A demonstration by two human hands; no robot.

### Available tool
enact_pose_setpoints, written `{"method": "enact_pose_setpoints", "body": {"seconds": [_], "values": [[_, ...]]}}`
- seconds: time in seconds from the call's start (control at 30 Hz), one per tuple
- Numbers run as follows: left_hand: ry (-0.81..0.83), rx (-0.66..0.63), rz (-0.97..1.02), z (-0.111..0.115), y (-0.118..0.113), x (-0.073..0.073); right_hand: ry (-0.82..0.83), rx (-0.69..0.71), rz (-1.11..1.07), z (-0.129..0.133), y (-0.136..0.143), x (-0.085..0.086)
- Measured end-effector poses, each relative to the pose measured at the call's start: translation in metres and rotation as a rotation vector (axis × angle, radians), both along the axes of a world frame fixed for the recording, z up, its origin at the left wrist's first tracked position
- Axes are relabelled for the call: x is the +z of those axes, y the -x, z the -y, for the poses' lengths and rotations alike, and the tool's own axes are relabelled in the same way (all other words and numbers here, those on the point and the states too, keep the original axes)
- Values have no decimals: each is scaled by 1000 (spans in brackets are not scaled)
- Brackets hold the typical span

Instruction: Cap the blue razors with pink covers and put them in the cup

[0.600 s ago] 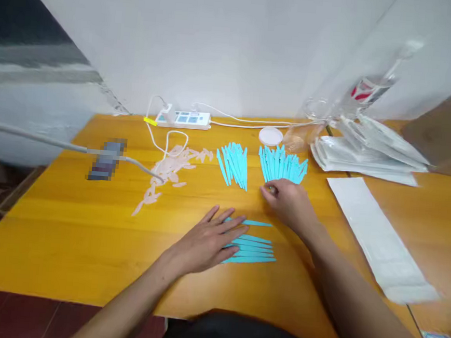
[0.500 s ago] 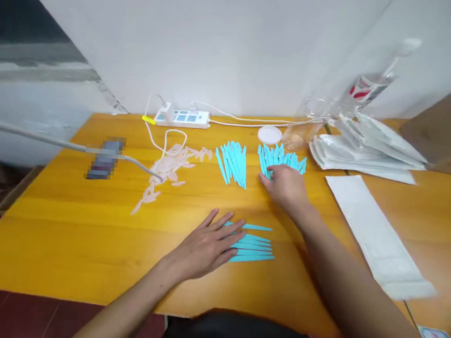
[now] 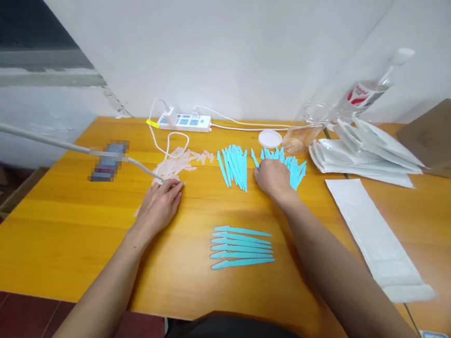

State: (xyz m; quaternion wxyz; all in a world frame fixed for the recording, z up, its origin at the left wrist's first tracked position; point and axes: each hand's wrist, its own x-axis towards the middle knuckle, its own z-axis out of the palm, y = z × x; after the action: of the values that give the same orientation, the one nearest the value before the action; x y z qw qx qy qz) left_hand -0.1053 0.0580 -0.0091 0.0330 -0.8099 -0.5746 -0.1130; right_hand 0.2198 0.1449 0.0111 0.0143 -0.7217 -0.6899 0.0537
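Several turquoise plastic sticks point(image 3: 243, 240) lie side by side near the front of the wooden table point(image 3: 97, 252). My left hand point(image 3: 159, 205) is at the front edge of a loose heap of pale pink pieces point(image 3: 175, 165), its fingers drawn together; whatever is between them is too small to tell. At the right-hand pile of turquoise pieces point(image 3: 296, 170), my right hand point(image 3: 274, 179) has its fingers curled around a turquoise piece point(image 3: 255, 158) that pokes out at the left. Between the hands, farther back, sits another bunch of turquoise sticks point(image 3: 233, 165).
A power strip point(image 3: 185, 122) with white cables stands along the wall. On the left lies a blurred phone point(image 3: 109, 161) under a grey cable. To the right are white packets point(image 3: 362, 159), a long white sleeve point(image 3: 376, 235), a clear bottle point(image 3: 366, 94) and a cardboard box point(image 3: 441, 136).
My left hand has left the front row of sticks and moved up and left to the pink pieces. My right hand has shifted slightly left, and a turquoise piece now sticks out beside it.
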Motion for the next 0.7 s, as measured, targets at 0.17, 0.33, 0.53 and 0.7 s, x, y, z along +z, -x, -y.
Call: {"method": "enact_pose_setpoints", "body": {"seconds": [0.17, 0.33, 0.53, 0.7], "values": [[-7, -11, 5, -7, -3, 4, -12, 8, -33, -4, 4, 6], [12, -38, 11, -8, -7, 6, -169, 38, -294, 21, -17, 15], [152, -76, 347, -4, -29, 9, 47, 245, -918, 81, -38, -1], [311, -36, 514, -6, -64, 6, 308, 279, -1122, 98, -39, -17]]}}
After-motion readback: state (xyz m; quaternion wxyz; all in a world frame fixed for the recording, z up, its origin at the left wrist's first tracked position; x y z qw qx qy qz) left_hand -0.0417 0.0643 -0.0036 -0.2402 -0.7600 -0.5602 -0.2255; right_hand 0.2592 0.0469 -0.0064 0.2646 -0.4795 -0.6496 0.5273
